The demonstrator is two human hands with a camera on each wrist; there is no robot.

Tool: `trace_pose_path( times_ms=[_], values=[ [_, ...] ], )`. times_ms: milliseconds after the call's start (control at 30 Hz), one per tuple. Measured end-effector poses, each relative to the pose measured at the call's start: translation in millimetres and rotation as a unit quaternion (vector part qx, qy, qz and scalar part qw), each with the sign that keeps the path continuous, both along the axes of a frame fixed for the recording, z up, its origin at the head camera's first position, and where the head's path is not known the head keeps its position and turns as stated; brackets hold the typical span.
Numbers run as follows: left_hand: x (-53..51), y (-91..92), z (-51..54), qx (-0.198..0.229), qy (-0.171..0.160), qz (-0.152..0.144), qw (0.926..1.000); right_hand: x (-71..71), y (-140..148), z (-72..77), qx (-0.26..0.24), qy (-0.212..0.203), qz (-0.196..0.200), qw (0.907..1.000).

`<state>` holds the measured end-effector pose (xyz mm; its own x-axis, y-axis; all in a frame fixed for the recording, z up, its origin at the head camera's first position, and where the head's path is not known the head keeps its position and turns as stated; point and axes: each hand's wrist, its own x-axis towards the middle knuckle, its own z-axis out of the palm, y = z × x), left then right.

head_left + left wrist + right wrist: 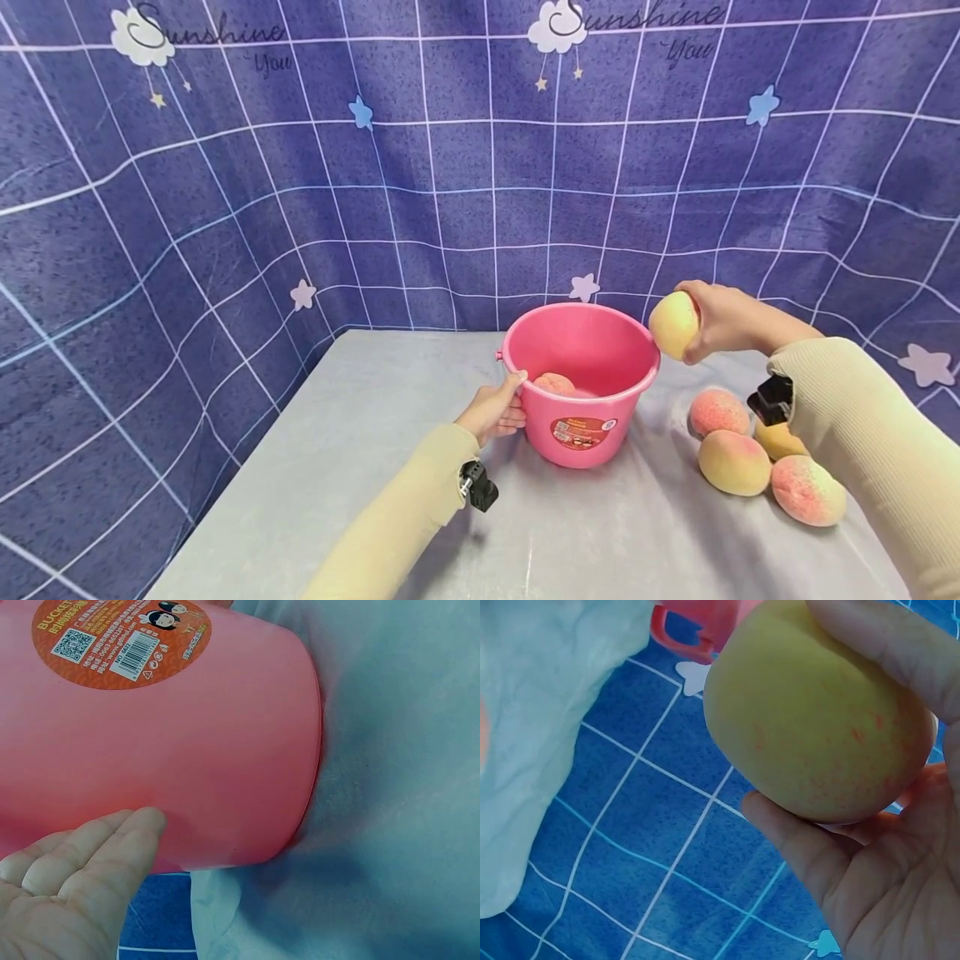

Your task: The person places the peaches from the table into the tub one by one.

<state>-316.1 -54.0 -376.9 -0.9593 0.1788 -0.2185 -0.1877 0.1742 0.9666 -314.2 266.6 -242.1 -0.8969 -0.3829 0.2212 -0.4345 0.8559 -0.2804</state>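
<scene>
A pink bucket (543, 425) stands upright on the table, with an orange label on its front. My left hand (491, 410) grips its left rim, thumb at the top edge and fingers against the outer wall. Inside, near the front left, lies a pinkish peach (556, 384). Just beyond the bucket's right rim, my right hand (726, 321) holds a yellow peach (672, 325) up at rim height. The right wrist view shows that yellow peach (817, 720) between thumb and fingers, with red flecks on its skin.
Several more peaches lie grouped on the right of the table, among them a pink one (718, 412), a yellow-pink one (735, 463) and a speckled one (808, 491). A pale cloth (315, 467) covers the table. Behind hangs a blue checked curtain (457, 208).
</scene>
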Motion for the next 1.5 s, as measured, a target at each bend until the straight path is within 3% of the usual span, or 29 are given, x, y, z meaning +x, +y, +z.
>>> trace_pose_path(
  times_ms=[600,1500],
  values=[
    [0.5,1.6,-2.0,0.008,-0.005,-0.004,1.0,2.3,-12.1,4.7,-0.004,-0.031,0.006,0.9995],
    [-0.1,-1.6,0.3,0.001,-0.001,0.005,1.0,-2.7,-34.2,7.7,0.011,-0.041,0.031,0.9986]
  ],
)
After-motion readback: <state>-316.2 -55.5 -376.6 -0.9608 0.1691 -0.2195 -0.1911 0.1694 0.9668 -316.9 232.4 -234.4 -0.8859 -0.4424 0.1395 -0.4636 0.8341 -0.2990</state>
